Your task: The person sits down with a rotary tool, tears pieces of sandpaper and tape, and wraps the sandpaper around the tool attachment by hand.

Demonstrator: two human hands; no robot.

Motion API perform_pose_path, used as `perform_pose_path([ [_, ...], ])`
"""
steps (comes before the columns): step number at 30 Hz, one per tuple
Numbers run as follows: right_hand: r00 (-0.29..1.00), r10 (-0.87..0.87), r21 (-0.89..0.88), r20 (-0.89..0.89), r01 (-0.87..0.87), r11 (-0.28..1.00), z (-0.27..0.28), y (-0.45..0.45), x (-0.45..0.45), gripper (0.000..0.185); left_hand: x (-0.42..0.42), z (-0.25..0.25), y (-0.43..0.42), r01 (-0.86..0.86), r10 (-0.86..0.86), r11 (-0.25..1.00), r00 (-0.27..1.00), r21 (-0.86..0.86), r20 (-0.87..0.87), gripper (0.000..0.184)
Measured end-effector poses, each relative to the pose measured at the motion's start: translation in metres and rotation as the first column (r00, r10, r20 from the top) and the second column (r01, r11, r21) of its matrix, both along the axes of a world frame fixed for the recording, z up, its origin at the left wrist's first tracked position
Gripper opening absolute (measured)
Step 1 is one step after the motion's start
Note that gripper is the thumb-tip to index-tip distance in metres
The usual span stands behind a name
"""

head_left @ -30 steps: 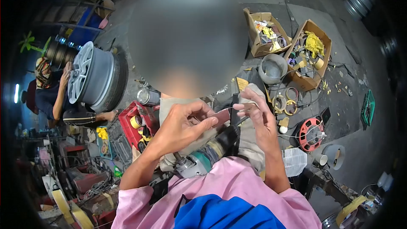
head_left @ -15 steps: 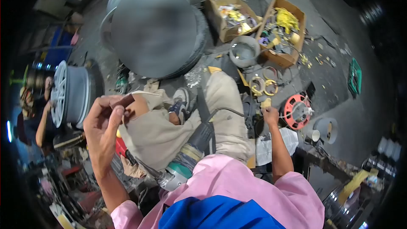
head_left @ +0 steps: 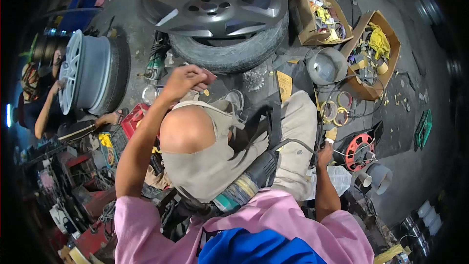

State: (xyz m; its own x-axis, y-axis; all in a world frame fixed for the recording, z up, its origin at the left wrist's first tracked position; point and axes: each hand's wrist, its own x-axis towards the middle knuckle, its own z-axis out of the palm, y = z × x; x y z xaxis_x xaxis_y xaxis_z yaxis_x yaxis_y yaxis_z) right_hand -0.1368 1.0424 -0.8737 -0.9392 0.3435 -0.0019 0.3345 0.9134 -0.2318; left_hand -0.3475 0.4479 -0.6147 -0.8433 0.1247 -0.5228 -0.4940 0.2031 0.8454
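My left hand [head_left: 188, 83] is raised beyond my bare knee, its fingers pinching a small reddish-brown piece of sandpaper [head_left: 210, 75]. Just past it, a grey alloy wheel [head_left: 210, 12] rests on a tire [head_left: 229, 54]. My right hand [head_left: 324, 156] is low at my right side, fingers curled. What it grips, if anything, is hidden. Near those fingers is a tan and white piece [head_left: 331, 134]; contact cannot be made out. Across my lap lies a power tool [head_left: 249, 183] with a dark body, a wrapped middle and a teal section.
Two cardboard boxes [head_left: 305, 34] of scraps stand at the far right, near a clear round container [head_left: 326, 66]. Tape rolls [head_left: 344, 99] and a red cable reel [head_left: 359, 151] sit on the right. At left, another person's hands [head_left: 57, 87] touch a silver rim [head_left: 93, 71].
My view has shifted, bringing the wheel clearly into sight. My left hand has reached forward toward the wheel with the sandpaper. My right hand stays low at my right side.
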Motion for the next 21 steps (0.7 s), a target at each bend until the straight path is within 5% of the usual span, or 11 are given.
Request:
perform_pose_path([
  [2,0.972,-0.112,-0.119,0.205,0.139,0.983,0.021,0.011,-0.004,0.018,-0.010,-0.053,0.012,0.056,-0.062,0.996,0.995,0.066,0.083,0.016],
  [4,0.999,-0.013,-0.193,-0.041,0.005,0.981,0.043,0.028,-0.002,0.017,-0.015,-0.086,0.033,0.079,-0.089,0.995,0.983,0.067,0.163,0.016],
  [6,0.964,-0.229,-0.305,0.135,0.260,0.916,0.106,0.022,-0.026,0.019,-0.020,-0.118,0.051,0.119,-0.134,0.990,0.962,0.078,0.237,0.016],
  [10,0.963,-0.255,-0.342,-0.082,0.213,0.915,0.207,-0.013,-0.096,0.017,-0.022,-0.198,0.077,-0.015,-0.038,0.990,0.926,0.137,0.375,0.023],
  [14,0.969,0.220,0.160,-0.114,-0.200,0.967,0.276,-0.091,-0.186,0.021,-0.017,-0.239,0.107,-0.145,0.079,0.978,0.919,0.147,0.385,0.031],
  [16,0.975,0.221,0.236,-0.011,-0.212,0.948,0.260,-0.095,-0.211,0.023,-0.017,-0.250,0.116,-0.239,0.179,0.964,0.908,0.117,0.378,0.030],
  [18,0.979,0.202,0.019,0.013,-0.203,0.979,0.244,-0.104,-0.234,0.024,-0.020,-0.261,0.121,-0.231,0.195,0.971,0.906,0.055,0.376,0.032],
  [20,0.958,0.277,-0.335,-0.072,-0.285,0.898,0.239,-0.146,-0.249,0.027,-0.015,-0.267,0.122,-0.210,0.200,0.978,0.900,-0.015,0.387,0.034],
  [21,0.920,0.391,-0.376,0.024,-0.354,0.856,0.236,-0.170,-0.256,0.027,-0.015,-0.270,0.122,-0.190,0.194,0.981,0.907,-0.047,0.375,0.032],
])
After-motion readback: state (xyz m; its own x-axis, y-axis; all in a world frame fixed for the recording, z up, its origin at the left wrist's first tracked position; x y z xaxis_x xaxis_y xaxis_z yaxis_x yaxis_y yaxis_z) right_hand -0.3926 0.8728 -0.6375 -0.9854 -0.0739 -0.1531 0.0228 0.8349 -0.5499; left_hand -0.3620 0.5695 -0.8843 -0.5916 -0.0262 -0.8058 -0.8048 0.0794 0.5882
